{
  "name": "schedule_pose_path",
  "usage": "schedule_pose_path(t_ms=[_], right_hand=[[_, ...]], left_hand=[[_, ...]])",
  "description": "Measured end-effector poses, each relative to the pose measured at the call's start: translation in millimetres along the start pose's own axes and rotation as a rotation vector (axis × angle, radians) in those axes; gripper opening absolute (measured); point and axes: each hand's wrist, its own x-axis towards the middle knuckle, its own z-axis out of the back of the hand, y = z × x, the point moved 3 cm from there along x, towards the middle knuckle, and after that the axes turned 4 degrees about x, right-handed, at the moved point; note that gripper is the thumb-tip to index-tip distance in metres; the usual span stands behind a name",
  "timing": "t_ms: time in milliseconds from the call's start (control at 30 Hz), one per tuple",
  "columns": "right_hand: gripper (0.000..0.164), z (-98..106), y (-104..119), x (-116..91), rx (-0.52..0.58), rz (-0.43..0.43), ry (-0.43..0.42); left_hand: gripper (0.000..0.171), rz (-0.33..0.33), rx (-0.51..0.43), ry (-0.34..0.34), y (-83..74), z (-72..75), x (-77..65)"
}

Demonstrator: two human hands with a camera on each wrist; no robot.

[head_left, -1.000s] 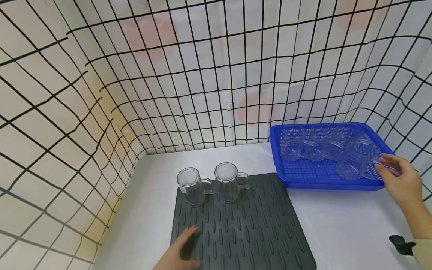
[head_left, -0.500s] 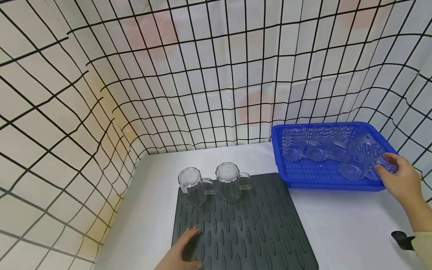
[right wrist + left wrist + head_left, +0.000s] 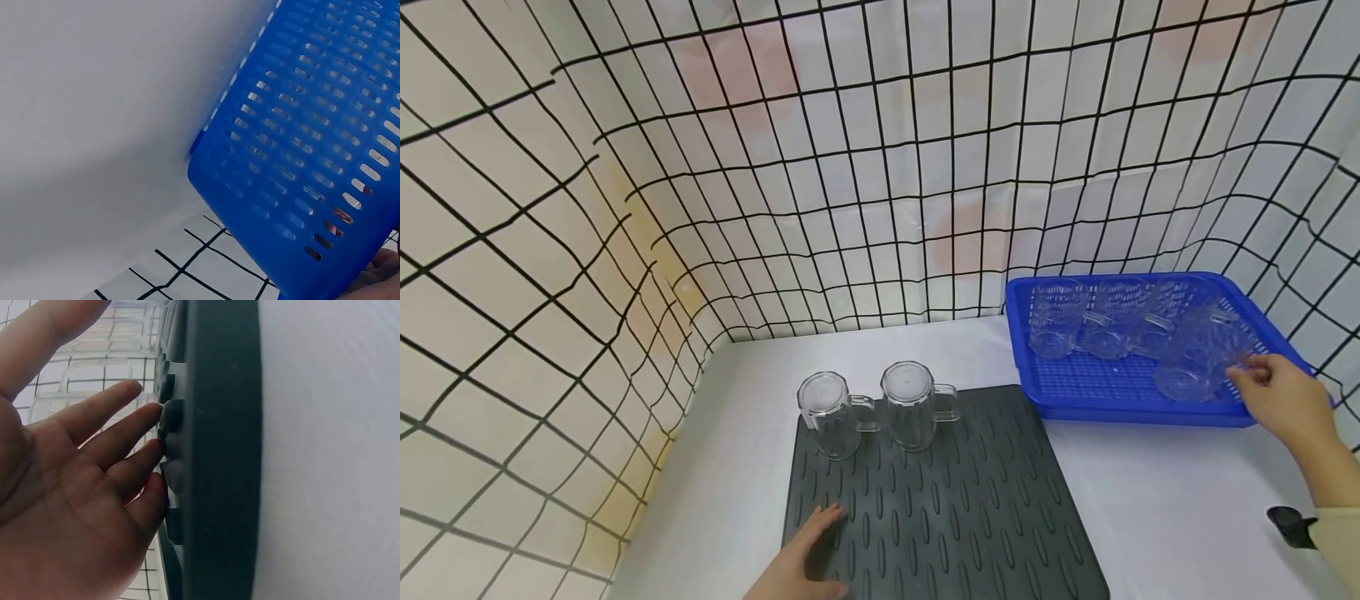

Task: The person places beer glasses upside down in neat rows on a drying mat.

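Observation:
My right hand (image 3: 1292, 404) reaches over the right rim of a blue plastic basket (image 3: 1105, 412), its thumb and fingers pinching the handle side of a clear glass mug (image 3: 1186, 377). In the right wrist view the basket's slotted wall (image 3: 281, 156) hides most of that hand. Several more glass mugs (image 3: 1051, 340) lie in a row inside the basket. My left hand (image 3: 797, 562), fingers spread, rests its fingertips at the dark ribbed mat (image 3: 955, 517); the left wrist view shows them against the mat's raised ridges. Two glass mugs (image 3: 831, 417) stand upside down on the mat's far-left part.
A black wire grid (image 3: 917, 192) backed by pale sheeting rises behind and on both sides. White cloth (image 3: 1157, 492) covers the table around the mat. A small black object (image 3: 1291, 527) sits by the right sleeve (image 3: 1337, 542).
My right hand's fingers have closed in on the mug's handle side, and that mug has shifted slightly in the basket. The left hand holds its place on the mat.

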Motion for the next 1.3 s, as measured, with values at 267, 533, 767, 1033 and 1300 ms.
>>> schedule_pose_path(t_ms=[267, 533, 767, 1033, 1300], right_hand=[[0.052, -2.3, 1.7, -2.8, 0.021, -0.026, 0.0], [0.05, 2.9, 4.4, -2.4, 0.094, -0.072, -0.03], [0.05, 11.1, 4.2, -1.2, 0.197, -0.121, -0.1], [0.013, 16.8, 2.2, -1.7, 0.563, -0.228, -0.304], [0.022, 21.8, 18.7, 0.3, 0.865, -0.225, -0.409]], left_hand=[[0.088, 0.001, -0.003, -0.003, 0.1, -0.7, -1.5], [0.088, -0.01, 0.015, -0.019, -0.7, -1.4, 0.1], [0.088, -0.024, 0.038, -0.028, -1.3, -0.9, 0.6], [0.087, -0.036, 0.04, -0.034, -2.3, -1.2, -0.4], [0.084, -0.044, 0.041, -0.033, -2.0, -0.9, -1.9]])
